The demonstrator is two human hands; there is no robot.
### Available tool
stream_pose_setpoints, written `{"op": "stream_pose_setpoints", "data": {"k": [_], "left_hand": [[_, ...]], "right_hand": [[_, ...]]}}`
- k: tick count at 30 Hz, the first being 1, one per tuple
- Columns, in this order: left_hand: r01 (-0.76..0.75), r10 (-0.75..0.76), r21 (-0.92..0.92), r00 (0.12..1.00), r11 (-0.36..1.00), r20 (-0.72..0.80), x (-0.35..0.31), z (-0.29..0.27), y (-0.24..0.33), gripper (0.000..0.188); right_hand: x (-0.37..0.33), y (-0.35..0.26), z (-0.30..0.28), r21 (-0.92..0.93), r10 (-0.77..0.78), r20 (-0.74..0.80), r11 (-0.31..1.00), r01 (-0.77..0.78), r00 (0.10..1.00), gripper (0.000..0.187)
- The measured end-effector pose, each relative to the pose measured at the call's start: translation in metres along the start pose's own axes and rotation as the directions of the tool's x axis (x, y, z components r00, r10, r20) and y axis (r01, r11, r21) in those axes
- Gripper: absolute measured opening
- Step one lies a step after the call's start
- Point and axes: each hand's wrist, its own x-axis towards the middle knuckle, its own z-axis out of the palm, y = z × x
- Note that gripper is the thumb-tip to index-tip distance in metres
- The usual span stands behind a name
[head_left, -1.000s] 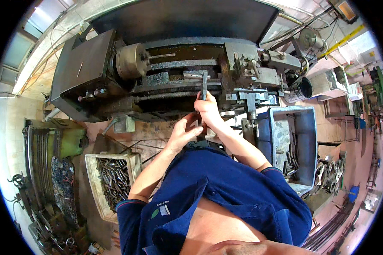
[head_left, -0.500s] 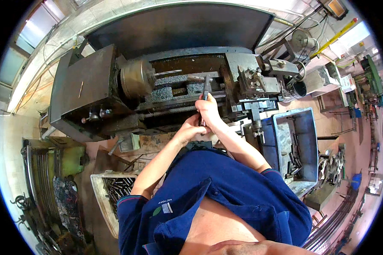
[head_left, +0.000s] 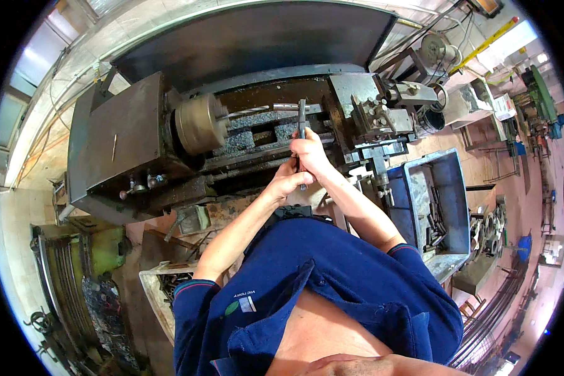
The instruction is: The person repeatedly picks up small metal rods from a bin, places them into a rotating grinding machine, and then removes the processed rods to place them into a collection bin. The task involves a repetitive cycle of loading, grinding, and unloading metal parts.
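Both my hands are closed around a long, narrow metal tool (head_left: 302, 114), caliper-like in shape, which points away from me over the lathe bed. My right hand (head_left: 309, 152) wraps its middle. Just below and to the left, my left hand (head_left: 288, 181) grips the near end, which shows past its fingers. The far end of the tool is beside a short metal rod (head_left: 285, 107); whether they touch is unclear. A thin bar (head_left: 247, 111) sticks out of the lathe chuck (head_left: 198, 125) towards that rod. Grey metal chips (head_left: 244, 138) cover the bed underneath.
The headstock (head_left: 122, 135) stands left, with a thin stick on top. At right are the tool post (head_left: 376, 113) and tailstock (head_left: 417, 94). A blue bin (head_left: 462, 207) with dark metal pieces is at my right; a pale crate (head_left: 150, 285) of metal parts is at my lower left.
The view has shifted slightly. The tool's far end has swung from leaning right to nearly straight ahead, and more of its near end shows below my hands. Both hands keep their hold.
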Motion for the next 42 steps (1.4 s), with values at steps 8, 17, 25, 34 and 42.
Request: {"op": "stream_pose_setpoints", "data": {"k": [8, 17, 25, 34, 42], "left_hand": [[0.003, -0.001, -0.059, 0.999, 0.998, 0.041, 0.005, -0.016, 0.001, 0.067], [-0.193, 0.164, -0.152, 0.969, 0.969, -0.185, -0.018, -0.04, -0.019, 0.067], [-0.191, 0.157, -0.062, 0.921, 0.98, -0.356, -0.042, -0.023, 0.003, 0.036], [-0.271, 0.255, -0.017, 0.923, 0.962, -0.289, -0.049, -0.042, -0.005, 0.031], [-0.38, 0.373, 0.023, 0.891, 0.925, -0.259, -0.034, -0.031, 0.023, 0.03]], "right_hand": [[0.015, -0.014, 0.017, -0.149, 0.079, 0.086, 0.987, -0.065, 0.993, 0.014], [0.012, 0.01, 0.059, -0.068, 0.169, 0.168, 0.985, -0.159, 0.971, 0.01], [0.046, 0.029, 0.037, -0.169, 0.113, 0.32, 0.984, -0.06, 0.941, 0.023], [-0.018, -0.01, 0.074, -0.347, 0.283, 0.279, 0.921, -0.178, 0.918, 0.023], [0.007, 0.018, 0.083, -0.339, 0.228, 0.33, 0.934, -0.111, 0.916, 0.024]]}}
